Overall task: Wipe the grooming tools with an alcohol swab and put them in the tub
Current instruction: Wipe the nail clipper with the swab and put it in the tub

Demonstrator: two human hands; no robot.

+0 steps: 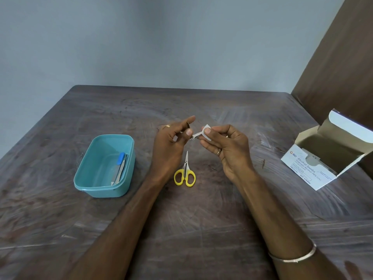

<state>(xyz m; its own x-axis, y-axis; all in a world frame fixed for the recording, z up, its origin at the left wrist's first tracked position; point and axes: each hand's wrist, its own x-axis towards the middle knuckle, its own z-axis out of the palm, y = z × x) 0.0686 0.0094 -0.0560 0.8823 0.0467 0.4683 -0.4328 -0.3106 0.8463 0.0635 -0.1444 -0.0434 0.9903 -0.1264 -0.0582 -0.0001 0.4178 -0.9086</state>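
Note:
Above the middle of the table, my left hand (pixel 171 142) pinches a small metal nail clipper (pixel 195 136) between thumb and fingers. My right hand (pixel 226 146) pinches a white alcohol swab (pixel 206 132) folded round the clipper's other end. Small scissors with yellow handles (pixel 185 173) lie shut on the table just below my hands. To the left stands a teal plastic tub (pixel 84 178); inside it lie a metal tool and a file with a blue end (pixel 119 168).
An open white box of alcohol swabs (pixel 327 156) sits at the right edge of the dark wooden table (pixel 201 219). A brown panel rises behind it at the right. A grey wall stands behind the table.

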